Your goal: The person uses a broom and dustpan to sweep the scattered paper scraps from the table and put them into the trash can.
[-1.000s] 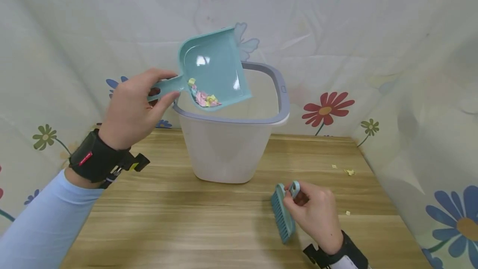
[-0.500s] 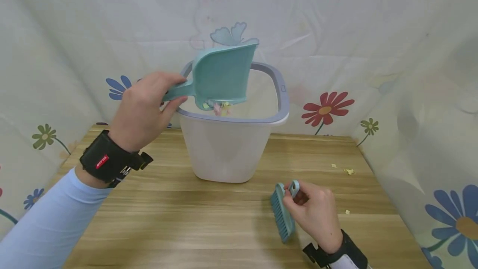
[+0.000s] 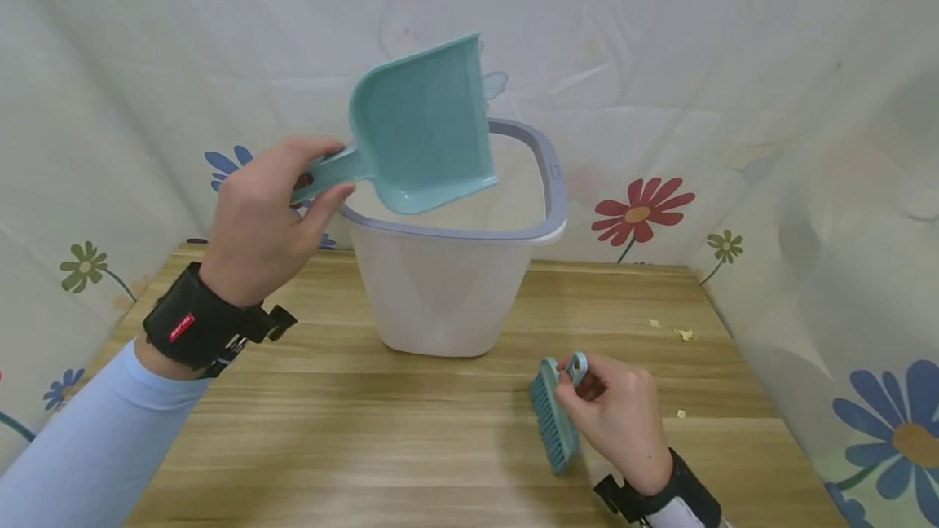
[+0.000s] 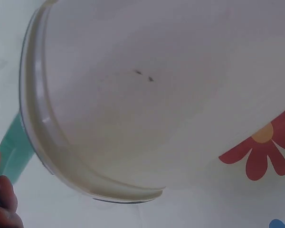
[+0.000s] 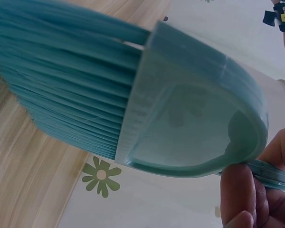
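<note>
The bin point(image 3: 455, 267) stands at the back middle of the table point(image 3: 367, 446), with bare wood in front and to both sides. Above its near-left rim, the left hand point(image 3: 264, 218) grips the dustpan point(image 3: 421, 133) by the handle, pan tilted up. The right hand point(image 3: 616, 418) pinches the brush point(image 3: 553, 418) handle low over the table's front right, near paper scraps point(image 3: 685, 335).
</note>
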The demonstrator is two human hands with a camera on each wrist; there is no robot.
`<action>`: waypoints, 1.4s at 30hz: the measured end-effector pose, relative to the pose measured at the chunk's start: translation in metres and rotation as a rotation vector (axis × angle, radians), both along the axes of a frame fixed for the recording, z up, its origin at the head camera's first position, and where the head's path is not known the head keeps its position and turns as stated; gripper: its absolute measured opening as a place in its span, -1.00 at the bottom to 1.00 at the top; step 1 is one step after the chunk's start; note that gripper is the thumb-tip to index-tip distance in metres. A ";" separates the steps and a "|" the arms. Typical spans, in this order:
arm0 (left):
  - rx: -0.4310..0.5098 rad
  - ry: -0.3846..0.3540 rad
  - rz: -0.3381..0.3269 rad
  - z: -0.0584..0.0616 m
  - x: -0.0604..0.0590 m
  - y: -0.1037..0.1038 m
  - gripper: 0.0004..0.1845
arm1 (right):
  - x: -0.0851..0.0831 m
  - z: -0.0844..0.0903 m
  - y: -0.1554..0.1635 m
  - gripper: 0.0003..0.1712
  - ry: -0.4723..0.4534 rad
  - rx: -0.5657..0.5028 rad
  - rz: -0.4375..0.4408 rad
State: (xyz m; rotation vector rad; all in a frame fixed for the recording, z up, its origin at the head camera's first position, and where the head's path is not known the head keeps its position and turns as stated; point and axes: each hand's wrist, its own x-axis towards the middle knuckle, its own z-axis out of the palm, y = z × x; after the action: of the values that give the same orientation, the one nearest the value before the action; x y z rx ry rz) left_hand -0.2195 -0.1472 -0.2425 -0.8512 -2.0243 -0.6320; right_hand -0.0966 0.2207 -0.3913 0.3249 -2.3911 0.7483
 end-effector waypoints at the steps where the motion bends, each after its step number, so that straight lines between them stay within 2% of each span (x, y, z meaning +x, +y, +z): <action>1: 0.007 -0.010 0.000 0.000 0.002 -0.001 -0.60 | 0.000 0.000 0.000 -0.82 -0.001 0.000 -0.001; 5: 0.041 -0.034 -0.013 -0.004 0.012 -0.007 -0.59 | 0.000 0.000 0.000 -0.82 -0.004 0.002 -0.004; 10: 0.110 -0.005 -0.077 -0.015 0.028 -0.012 -0.49 | 0.000 -0.001 0.000 -0.82 -0.002 0.010 -0.007; 13: 0.103 0.015 -0.092 -0.022 0.039 -0.015 -0.34 | -0.001 -0.001 0.000 -0.82 -0.001 0.011 -0.005; 18: 0.078 0.039 -0.111 -0.036 0.059 -0.019 -0.36 | -0.001 -0.001 0.001 -0.82 -0.002 0.006 -0.003; 22: 0.067 0.009 -0.147 -0.049 0.072 -0.020 -0.39 | -0.001 -0.001 0.001 -0.82 -0.007 0.008 -0.007; 26: 0.053 -0.052 -0.198 -0.063 0.083 -0.022 -0.43 | -0.001 -0.001 0.000 -0.82 -0.013 0.008 -0.010; 31: 0.032 -0.177 -0.226 -0.083 0.095 -0.024 -0.49 | -0.001 -0.001 0.000 -0.82 -0.015 0.006 -0.012; 36: 0.009 -0.266 -0.288 -0.108 0.101 -0.022 -0.72 | -0.001 -0.001 0.001 -0.82 -0.005 0.011 -0.007; 42: -0.049 -0.503 -0.331 -0.140 0.103 -0.016 -0.63 | 0.000 -0.001 0.000 -0.83 -0.002 0.022 -0.011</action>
State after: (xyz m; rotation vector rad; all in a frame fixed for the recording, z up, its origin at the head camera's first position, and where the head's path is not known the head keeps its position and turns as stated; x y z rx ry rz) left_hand -0.1161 -0.1628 -0.3829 -1.1581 -2.3670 -1.0715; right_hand -0.0970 0.2211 -0.3921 0.3195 -2.4032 0.7175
